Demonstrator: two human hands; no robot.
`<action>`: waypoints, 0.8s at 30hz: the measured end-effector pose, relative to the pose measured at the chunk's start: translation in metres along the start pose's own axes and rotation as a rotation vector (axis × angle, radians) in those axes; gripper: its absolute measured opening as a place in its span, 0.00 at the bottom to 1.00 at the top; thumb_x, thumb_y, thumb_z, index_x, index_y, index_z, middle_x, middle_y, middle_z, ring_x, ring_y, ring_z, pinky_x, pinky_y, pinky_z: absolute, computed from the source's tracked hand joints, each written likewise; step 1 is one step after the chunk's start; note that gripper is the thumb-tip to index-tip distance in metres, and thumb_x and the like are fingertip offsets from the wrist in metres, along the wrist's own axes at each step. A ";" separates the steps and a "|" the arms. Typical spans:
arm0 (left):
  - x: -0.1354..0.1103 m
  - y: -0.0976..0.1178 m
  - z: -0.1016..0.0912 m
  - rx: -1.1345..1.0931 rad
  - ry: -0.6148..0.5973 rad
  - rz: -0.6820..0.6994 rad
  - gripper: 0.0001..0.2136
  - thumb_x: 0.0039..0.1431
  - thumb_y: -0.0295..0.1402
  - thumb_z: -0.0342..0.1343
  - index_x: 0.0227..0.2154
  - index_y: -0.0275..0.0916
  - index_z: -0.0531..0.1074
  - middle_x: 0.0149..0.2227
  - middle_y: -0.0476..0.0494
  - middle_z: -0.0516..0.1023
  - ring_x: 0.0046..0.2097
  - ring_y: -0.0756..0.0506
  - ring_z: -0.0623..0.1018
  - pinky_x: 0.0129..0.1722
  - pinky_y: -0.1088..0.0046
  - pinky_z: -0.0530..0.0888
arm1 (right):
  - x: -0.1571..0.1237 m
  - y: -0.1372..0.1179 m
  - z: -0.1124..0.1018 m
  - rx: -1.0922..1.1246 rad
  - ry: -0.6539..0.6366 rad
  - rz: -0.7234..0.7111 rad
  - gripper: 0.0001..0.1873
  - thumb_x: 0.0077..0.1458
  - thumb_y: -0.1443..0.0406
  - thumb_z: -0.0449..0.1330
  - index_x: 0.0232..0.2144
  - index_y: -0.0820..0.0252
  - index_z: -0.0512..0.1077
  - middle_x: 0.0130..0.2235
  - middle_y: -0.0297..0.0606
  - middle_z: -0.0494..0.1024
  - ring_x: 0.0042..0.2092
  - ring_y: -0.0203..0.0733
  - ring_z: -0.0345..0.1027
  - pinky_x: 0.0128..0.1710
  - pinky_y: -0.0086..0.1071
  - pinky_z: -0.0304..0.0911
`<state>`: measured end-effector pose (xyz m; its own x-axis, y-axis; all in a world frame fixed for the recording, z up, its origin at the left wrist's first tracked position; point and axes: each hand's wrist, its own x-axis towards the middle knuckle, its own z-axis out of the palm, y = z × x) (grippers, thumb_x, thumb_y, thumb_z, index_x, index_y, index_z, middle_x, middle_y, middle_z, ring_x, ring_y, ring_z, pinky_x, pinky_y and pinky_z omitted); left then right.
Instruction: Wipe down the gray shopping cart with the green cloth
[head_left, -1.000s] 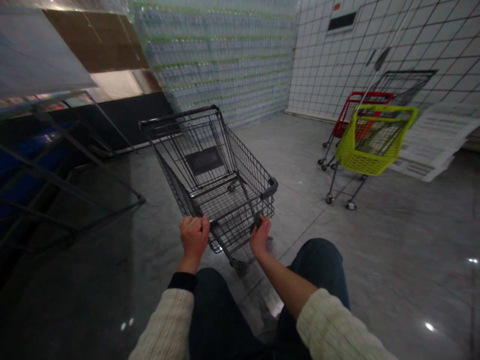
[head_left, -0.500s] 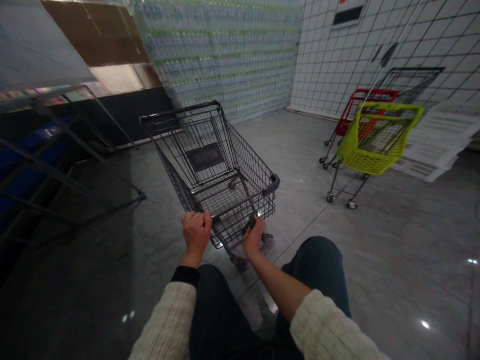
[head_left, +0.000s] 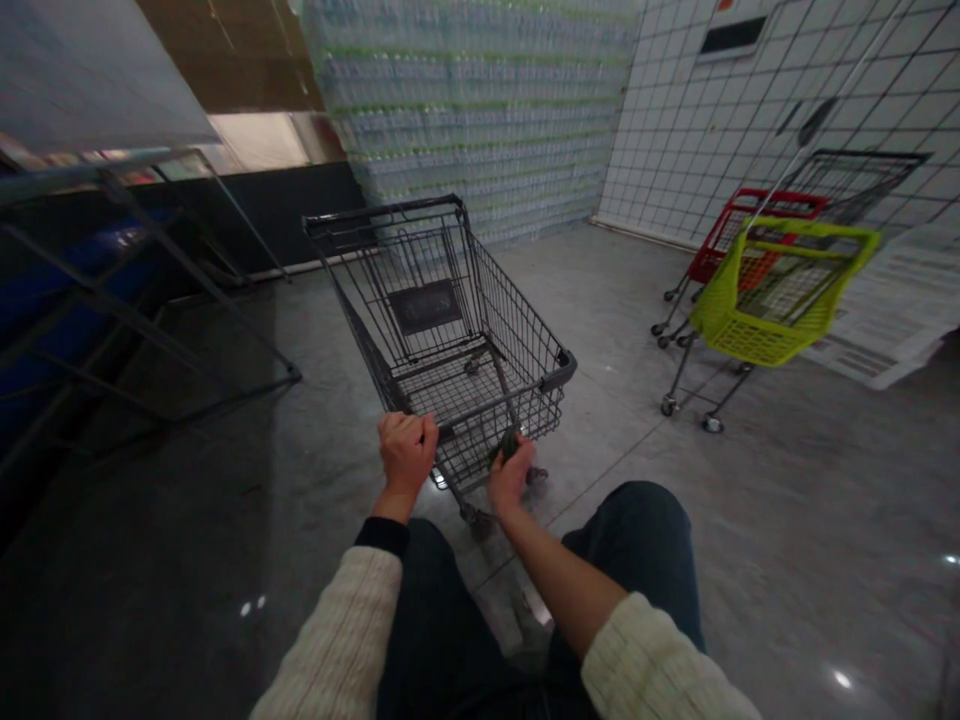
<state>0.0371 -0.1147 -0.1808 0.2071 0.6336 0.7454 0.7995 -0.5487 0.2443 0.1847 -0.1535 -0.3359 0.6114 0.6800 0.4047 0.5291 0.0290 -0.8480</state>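
A grey wire shopping cart (head_left: 480, 395) stands on the floor right in front of me, its narrower end nearest me and a dark plate (head_left: 424, 306) fixed inside its wire basket. My left hand (head_left: 407, 455) is closed around the near rim of the cart at its left corner. Lower down, my right hand (head_left: 511, 475) grips the near wire end of the basket, with a small dark green part showing at its fingers. The cart's near caster (head_left: 476, 518) sits just below my hands.
At right stand a lime-green child-size cart (head_left: 757, 335), a red cart (head_left: 757, 208) and a dark wire cart (head_left: 855, 180), beside large printed sheets (head_left: 892, 310). Shrink-wrapped bottle packs (head_left: 472, 110) form a high wall ahead. A metal rack frame (head_left: 142, 290) stands at left.
The whole scene has shifted slightly right and upward in view as the head moved. My hands stay on the cart, and their grip looks unchanged.
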 end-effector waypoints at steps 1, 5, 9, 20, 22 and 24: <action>0.000 0.000 0.001 0.007 0.001 0.004 0.20 0.63 0.32 0.48 0.15 0.43 0.56 0.17 0.48 0.64 0.30 0.44 0.65 0.38 0.63 0.61 | -0.019 -0.005 0.005 -0.033 -0.083 -0.051 0.31 0.54 0.73 0.46 0.61 0.66 0.52 0.54 0.58 0.61 0.60 0.55 0.54 0.58 0.55 0.55; -0.001 0.000 0.001 0.017 -0.018 0.009 0.19 0.64 0.32 0.48 0.15 0.43 0.58 0.18 0.47 0.66 0.30 0.44 0.66 0.38 0.63 0.61 | -0.062 -0.022 0.002 -0.109 -0.471 -0.435 0.25 0.54 0.75 0.50 0.54 0.58 0.66 0.52 0.50 0.67 0.55 0.49 0.60 0.52 0.43 0.63; -0.003 -0.001 -0.001 0.014 -0.034 -0.007 0.19 0.64 0.33 0.47 0.15 0.42 0.60 0.18 0.47 0.67 0.30 0.44 0.66 0.38 0.63 0.61 | -0.024 -0.026 -0.017 -0.133 -0.631 -0.841 0.18 0.60 0.68 0.55 0.48 0.43 0.73 0.50 0.37 0.72 0.55 0.46 0.60 0.56 0.44 0.57; -0.006 -0.002 -0.001 -0.011 -0.005 -0.015 0.21 0.64 0.33 0.47 0.14 0.42 0.58 0.17 0.49 0.64 0.28 0.46 0.64 0.38 0.64 0.62 | 0.016 0.034 -0.059 -0.480 -0.735 -1.067 0.15 0.58 0.68 0.58 0.46 0.49 0.75 0.49 0.41 0.76 0.50 0.48 0.63 0.47 0.43 0.61; -0.006 0.000 0.000 -0.011 -0.011 -0.014 0.20 0.64 0.33 0.47 0.15 0.42 0.59 0.17 0.49 0.65 0.29 0.45 0.65 0.39 0.63 0.62 | -0.002 0.011 -0.043 -0.340 -0.797 -1.219 0.16 0.60 0.67 0.56 0.49 0.47 0.73 0.51 0.37 0.75 0.53 0.47 0.62 0.50 0.43 0.59; -0.005 0.002 0.000 -0.006 -0.018 -0.006 0.19 0.64 0.32 0.47 0.15 0.42 0.60 0.18 0.48 0.66 0.30 0.45 0.66 0.40 0.63 0.62 | -0.017 -0.014 -0.021 -0.226 -0.855 -1.329 0.16 0.62 0.66 0.54 0.50 0.46 0.72 0.54 0.34 0.74 0.55 0.45 0.61 0.53 0.43 0.58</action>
<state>0.0378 -0.1195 -0.1836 0.2120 0.6466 0.7327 0.7972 -0.5481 0.2530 0.1787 -0.1806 -0.3235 -0.7882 0.4559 0.4134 0.5130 0.8578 0.0323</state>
